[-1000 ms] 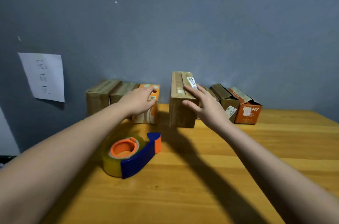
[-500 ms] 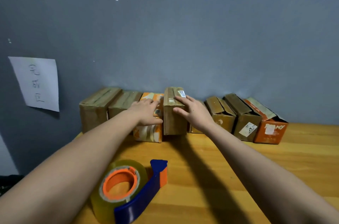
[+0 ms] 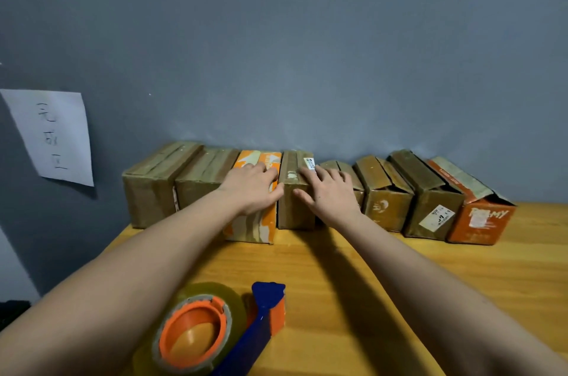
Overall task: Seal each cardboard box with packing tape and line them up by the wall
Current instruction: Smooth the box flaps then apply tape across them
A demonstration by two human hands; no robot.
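Note:
A narrow brown cardboard box (image 3: 295, 206) stands in the row of boxes against the grey wall (image 3: 307, 52). My right hand (image 3: 327, 192) lies on its top and right side, fingers spread and straight. On the orange and white box (image 3: 252, 228) to its left rests my left hand (image 3: 250, 188), its thumb against the narrow box's left edge. The tape dispenser (image 3: 215, 332), blue and orange with a clear roll, lies on the table near me.
Two brown boxes (image 3: 153, 191) stand left of the orange one. To the right are several more boxes, some with flaps ajar, ending in an orange box (image 3: 479, 222). A paper note (image 3: 52, 135) hangs on the wall. The wooden table (image 3: 430, 283) stretches to the right.
Both hands have pushed the narrow brown box back to the wall, into the gap between the orange box and the boxes on the right. The view has moved closer.

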